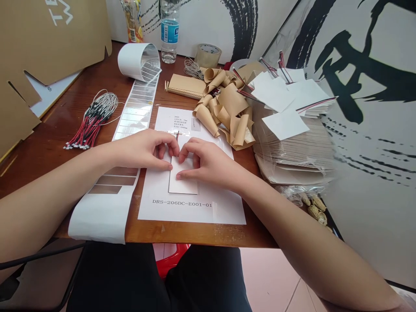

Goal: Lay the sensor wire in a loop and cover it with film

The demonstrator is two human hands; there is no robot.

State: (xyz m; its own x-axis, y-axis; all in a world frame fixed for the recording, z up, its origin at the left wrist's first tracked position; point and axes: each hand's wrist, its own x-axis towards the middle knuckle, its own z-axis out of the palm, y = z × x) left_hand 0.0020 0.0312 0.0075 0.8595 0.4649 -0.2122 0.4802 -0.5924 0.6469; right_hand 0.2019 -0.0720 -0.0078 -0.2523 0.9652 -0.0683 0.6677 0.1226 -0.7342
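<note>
My left hand (143, 149) and my right hand (204, 162) meet over a small white card (183, 181), which lies on a printed paper sheet (224, 208). The fingers of both hands close around the card's upper part, and my right thumb rests on its left side. A thin red-and-black wire (177, 136) rises between my fingertips, its lower end hidden by them. Left of the sheet runs a white label strip (107, 216), partly under my left forearm.
The wooden table edge (195, 234) lies before me. Red-and-black wire bundles (94, 117) sit at left, with a label roll (139, 63) behind. Curled kraft paper (224, 112) and stacked white cards with wires (292, 99) fill the right. A water bottle (169, 30) and tape roll (208, 55) stand behind.
</note>
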